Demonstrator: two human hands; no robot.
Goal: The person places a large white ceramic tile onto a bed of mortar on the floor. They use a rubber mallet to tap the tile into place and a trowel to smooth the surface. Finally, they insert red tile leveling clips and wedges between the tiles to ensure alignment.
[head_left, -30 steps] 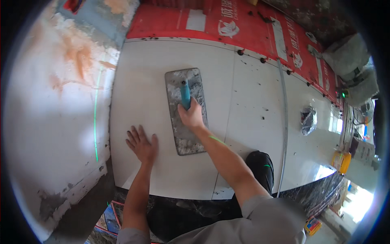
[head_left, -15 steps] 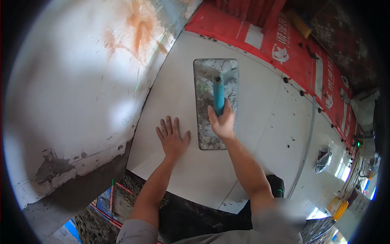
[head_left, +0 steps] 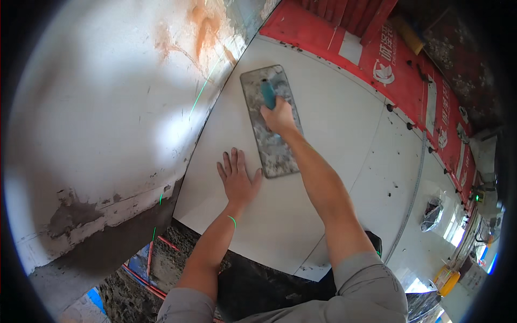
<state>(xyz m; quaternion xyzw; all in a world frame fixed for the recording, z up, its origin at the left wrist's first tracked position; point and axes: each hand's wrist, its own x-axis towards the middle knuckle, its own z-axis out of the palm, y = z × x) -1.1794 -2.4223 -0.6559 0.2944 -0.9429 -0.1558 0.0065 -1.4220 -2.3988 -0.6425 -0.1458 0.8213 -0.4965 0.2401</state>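
Right hand, grip wrapped round the blue handle of a grey float, upper centre of the frame, left hand spread flat on white tile, mid-frame, red sheeting over at upper right

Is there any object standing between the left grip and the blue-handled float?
Nothing visible does: the left grip lies on white tile, thumb close beside the float; whether they touch, I cannot tell. The right grip holds the blue handle.
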